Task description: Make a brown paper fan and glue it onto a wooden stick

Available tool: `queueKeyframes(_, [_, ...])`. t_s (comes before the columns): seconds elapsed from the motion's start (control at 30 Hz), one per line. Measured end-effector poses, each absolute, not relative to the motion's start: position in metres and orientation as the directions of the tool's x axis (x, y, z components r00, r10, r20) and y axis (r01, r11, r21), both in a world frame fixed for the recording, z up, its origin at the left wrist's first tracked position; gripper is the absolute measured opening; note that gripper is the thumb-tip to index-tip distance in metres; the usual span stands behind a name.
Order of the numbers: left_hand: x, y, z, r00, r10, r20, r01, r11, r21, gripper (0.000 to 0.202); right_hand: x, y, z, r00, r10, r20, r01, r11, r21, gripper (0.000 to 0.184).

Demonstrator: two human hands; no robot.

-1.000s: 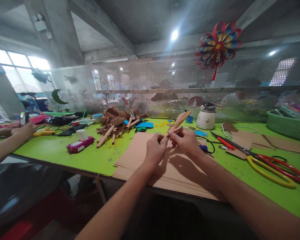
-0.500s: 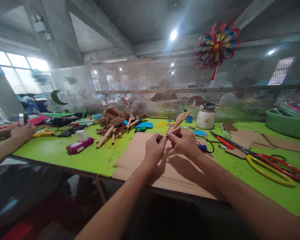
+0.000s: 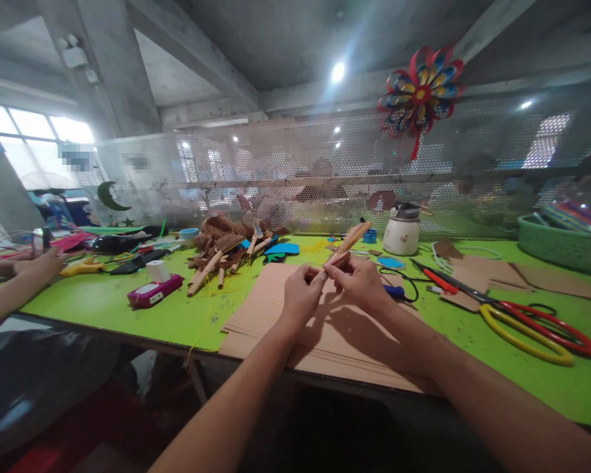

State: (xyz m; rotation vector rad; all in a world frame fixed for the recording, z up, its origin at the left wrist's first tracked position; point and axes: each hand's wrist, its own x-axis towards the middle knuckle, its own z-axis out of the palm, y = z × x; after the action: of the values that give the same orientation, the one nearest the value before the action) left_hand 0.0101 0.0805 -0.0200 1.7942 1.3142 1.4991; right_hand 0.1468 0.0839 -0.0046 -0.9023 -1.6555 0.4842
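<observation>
A bundle of thin straw-coloured strips [image 3: 354, 238] slants up and to the right between my hands, its upper end fanned out a little. My left hand [image 3: 301, 290] pinches its lower end, which the fingers partly hide. Close beside it, my right hand [image 3: 358, 281] is closed on the bundle a little higher up. Both hands are just above a stack of brown paper sheets [image 3: 256, 322] at the table's front edge. Right of my right hand lies a blue-handled tool [image 3: 394, 291] with a dark cord.
Large scissors [image 3: 492, 302] with red and yellow handles lie on the green table [image 3: 98, 322] at right, near brown paper pieces [image 3: 497, 272]. A white jar [image 3: 401, 233] and green basket [image 3: 561, 243] stand behind. Left are brown rolls [image 3: 209, 272], a purple box [image 3: 155, 291] and another person's hand [image 3: 44, 263].
The whole view has shifted slightly. Both my hands keep their grip on the bundle, with only small finger movement.
</observation>
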Motion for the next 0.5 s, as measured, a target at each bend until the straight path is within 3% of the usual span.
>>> queueKeyframes(0.33, [0.0086,0.0764,-0.0144,-0.004,0.921,0.390,0.144,-0.385,0.911,0.032,0.1461,0.0858,-0.0003,-0.116,0.826,0.552,0.115,0.563,-0.819,0.029])
queueKeyframes(0.5, [0.0086,0.0777,-0.0128,0.016,0.940,0.340,0.130,-0.339,0.932,0.035,0.1481,0.0852,0.0020,-0.042,0.827,0.560,0.167,0.558,-0.813,0.024])
